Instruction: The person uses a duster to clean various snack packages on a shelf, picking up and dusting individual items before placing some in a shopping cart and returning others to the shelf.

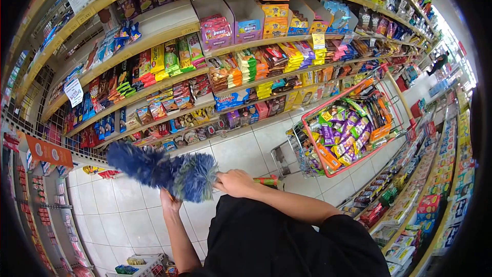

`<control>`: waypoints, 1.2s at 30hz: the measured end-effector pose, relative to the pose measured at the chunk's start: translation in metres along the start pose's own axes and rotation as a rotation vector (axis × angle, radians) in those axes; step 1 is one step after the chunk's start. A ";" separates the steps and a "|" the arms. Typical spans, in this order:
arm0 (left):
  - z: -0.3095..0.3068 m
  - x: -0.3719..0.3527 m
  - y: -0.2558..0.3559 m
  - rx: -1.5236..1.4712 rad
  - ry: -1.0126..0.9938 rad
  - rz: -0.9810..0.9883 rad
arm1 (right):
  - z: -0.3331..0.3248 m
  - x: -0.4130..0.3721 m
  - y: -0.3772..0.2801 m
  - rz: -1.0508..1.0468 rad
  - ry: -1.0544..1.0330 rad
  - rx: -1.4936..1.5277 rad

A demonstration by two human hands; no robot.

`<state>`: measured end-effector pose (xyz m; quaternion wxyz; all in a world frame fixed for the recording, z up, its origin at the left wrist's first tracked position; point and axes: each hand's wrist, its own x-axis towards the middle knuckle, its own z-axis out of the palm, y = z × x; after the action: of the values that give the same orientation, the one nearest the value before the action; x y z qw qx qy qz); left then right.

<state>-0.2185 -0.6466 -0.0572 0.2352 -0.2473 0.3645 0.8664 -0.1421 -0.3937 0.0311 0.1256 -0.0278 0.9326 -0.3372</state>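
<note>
Far left of both hands, the fluffy blue head of the duster [154, 166] sticks out toward the snack shelves [159, 20], level with the lowest rows but, as far as I can tell, not touching any packet. Next, the left hand [170, 201] comes up from below on a bare forearm, tucked under the base of the head; its fingers are buried in the fibres, so I cannot tell whether it grips or only steadies. Just right of it, touching the fibres, the right hand [233, 182] is curled tight round the handle [266, 180], wrist straight, arm reaching in from the right in a black sleeve, and the handle's red-and-green end pokes out beyond the knuckles. My read: this is a readying or fluffing step between sweeps along the shelves. A next sweep would call for the left hand to clear the head and the right arm to stretch up and away. Well off to the right of the right hand, a red-rimmed trolley [303, 119] full of packets stands on the tiled floor [128, 215].
</note>
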 end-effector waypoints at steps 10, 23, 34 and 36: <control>-0.045 0.018 -0.011 -0.147 -0.102 0.119 | 0.009 0.003 -0.002 0.051 -0.041 0.057; -0.062 0.001 -0.005 -0.845 -0.523 0.211 | 0.002 0.016 -0.028 0.011 -0.091 -0.024; -0.039 -0.018 0.004 -0.642 -0.221 0.244 | 0.037 0.027 -0.037 -0.004 -0.096 -0.177; -0.020 -0.031 0.001 -0.552 -0.093 0.171 | 0.038 0.041 -0.033 0.020 -0.052 -0.171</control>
<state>-0.1904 -0.6691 -0.0505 0.1016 -0.2304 0.1236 0.9599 -0.1727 -0.4487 0.0151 0.1503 -0.0379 0.9546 -0.2544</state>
